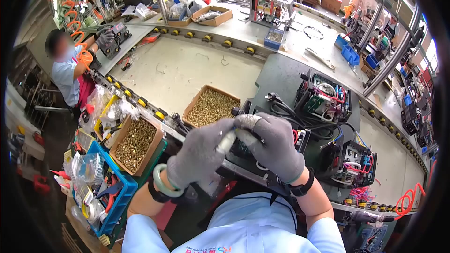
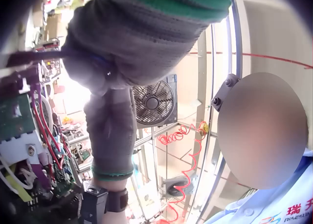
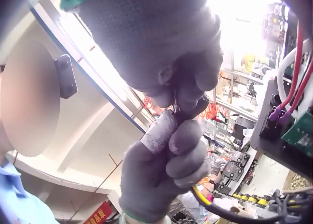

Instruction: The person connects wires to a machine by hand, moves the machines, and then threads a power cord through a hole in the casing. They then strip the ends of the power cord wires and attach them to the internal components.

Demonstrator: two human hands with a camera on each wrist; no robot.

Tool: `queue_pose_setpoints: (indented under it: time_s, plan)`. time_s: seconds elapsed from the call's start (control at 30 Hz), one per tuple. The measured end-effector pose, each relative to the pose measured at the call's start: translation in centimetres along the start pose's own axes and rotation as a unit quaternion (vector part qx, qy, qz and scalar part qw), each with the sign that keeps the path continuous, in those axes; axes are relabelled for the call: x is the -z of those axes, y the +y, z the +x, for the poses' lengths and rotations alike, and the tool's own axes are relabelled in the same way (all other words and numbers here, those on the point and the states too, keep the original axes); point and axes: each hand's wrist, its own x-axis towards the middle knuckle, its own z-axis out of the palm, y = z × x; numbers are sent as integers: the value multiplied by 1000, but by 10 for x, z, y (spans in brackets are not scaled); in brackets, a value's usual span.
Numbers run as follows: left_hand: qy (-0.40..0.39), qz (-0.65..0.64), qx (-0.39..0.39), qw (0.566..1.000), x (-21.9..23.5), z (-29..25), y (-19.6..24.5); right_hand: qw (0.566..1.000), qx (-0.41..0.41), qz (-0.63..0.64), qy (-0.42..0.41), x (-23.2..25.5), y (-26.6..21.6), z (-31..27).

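1. Left hand point(image 1: 199, 152): grip closed round cable point(image 3: 217, 211).
2. Right hand point(image 1: 276, 147): meets left; fingers bent, grip's contents hidden, can't tell.
3. Cable: in left hand, yellow stretch showing.
4. Brass parts point(image 1: 212, 107): boxed, on table point(image 1: 159, 75) just beyond hands.

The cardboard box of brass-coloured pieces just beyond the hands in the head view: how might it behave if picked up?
The cardboard box is probably heavy for its size, since many small, metallic-looking pieces fill it. Its thin-looking walls may flex when gripped. With the top open, a tilt would likely spill some.
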Motion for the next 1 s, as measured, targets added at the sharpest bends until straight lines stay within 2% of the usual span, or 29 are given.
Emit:
queue_pose_setpoints:
  time_s: [0.07, 0.1, 0.17, 0.2, 0.27, 0.3, 0.37, 0.4, 0.43, 0.5, 0.53, 0.6, 0.63, 0.67, 0.77, 0.83, 0.87, 0.9, 0.93, 0.97, 1.0]
  plan:
    - [-17, -3, 27, 999, 11, 9, 2, 994, 72, -67, 41, -2, 2, 5]
    - [-26, 11, -32, 999, 17, 13, -7, 995, 70, -64, 37, -3, 5, 7]
    - [-66, -37, -34, 997, 22, 21, -6, 981, 108, -161, 22, -4, 9, 10]
    - [-68, -38, -32, 996, 27, 28, -6, 975, 108, -195, 10, -5, 10, 11]
    - [-139, 93, -23, 986, 33, 40, -7, 963, 113, -243, 7, -5, 11, 13]
    - [-139, 91, -23, 986, 35, 44, -5, 949, 122, -290, 7, -4, 12, 17]
    - [-131, 163, -75, 975, 37, 50, -4, 942, 137, -307, 17, -3, 16, 22]
    - [-133, 129, -108, 977, 37, 57, -18, 935, 124, -332, -3, -1, 14, 25]
    - [-132, 127, -108, 977, 37, 62, -24, 928, 110, -356, -23, 0, 14, 27]
    - [-169, 37, -36, 984, 37, 72, -26, 930, 104, -351, -21, -3, 19, 28]
    - [-222, 59, 8, 973, 44, 77, -23, 939, 91, -330, -30, -3, 21, 28]
    - [-207, 53, -11, 977, 40, 77, -32, 948, 81, -306, -42, -5, 24, 29]
    - [-195, 45, -29, 979, 37, 76, -36, 954, 73, -292, -17, -7, 25, 28]
    - [-195, 43, -24, 980, 35, 76, -35, 959, 62, -276, 8, -9, 26, 26]
    - [-194, 60, -16, 979, 39, 77, -28, 961, 49, -272, 11, -2, 16, 29]
    - [-193, -88, -48, 976, 48, 82, -29, 962, 37, -269, 9, 2, 11, 32]
    - [-222, -64, -10, 973, 69, 89, -26, 967, 36, -248, 42, 6, 7, 33]
    - [-145, -41, -24, 988, 81, 98, -45, 971, 36, -226, 74, 8, 5, 34]
    - [-121, 66, -15, 990, 110, 106, -41, 971, 18, -222, 85, 13, 8, 29]
    - [-25, 197, -95, 975, 133, 121, -63, 978, 11, -177, 106, 18, 8, 25]
    - [103, 234, -136, 957, 161, 140, -95, 979, 2, -180, 93, 26, 7, 19]
